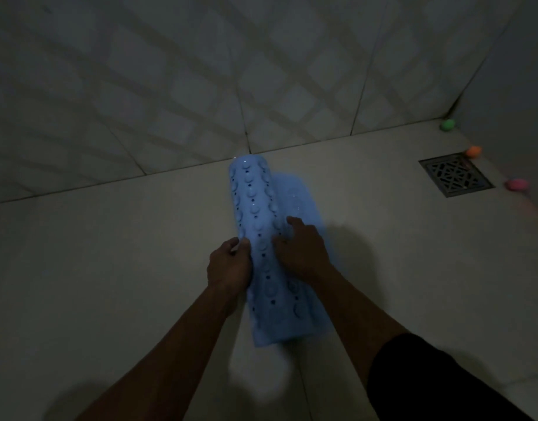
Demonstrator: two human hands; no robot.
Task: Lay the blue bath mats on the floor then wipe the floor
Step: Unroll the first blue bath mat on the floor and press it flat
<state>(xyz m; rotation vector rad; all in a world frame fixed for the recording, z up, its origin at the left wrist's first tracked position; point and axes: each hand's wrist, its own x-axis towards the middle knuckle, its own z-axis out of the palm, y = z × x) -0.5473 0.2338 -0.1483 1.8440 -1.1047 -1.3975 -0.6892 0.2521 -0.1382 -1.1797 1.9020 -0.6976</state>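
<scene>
The mat lies mid-floor, mostly rolled, one strip flat on its right. The left hand pinches the roll's left edge; the right hand presses open-palmed, likely pinning the flat part for unrolling leftward.

We record a dim, underexposed picture with soft, grainy detail throughout. Faint criss-cross shadow bands fall across the tiled wall. Both forearms cast soft shadows onto the floor. Straight tile joints bow toward the frame edges.
</scene>
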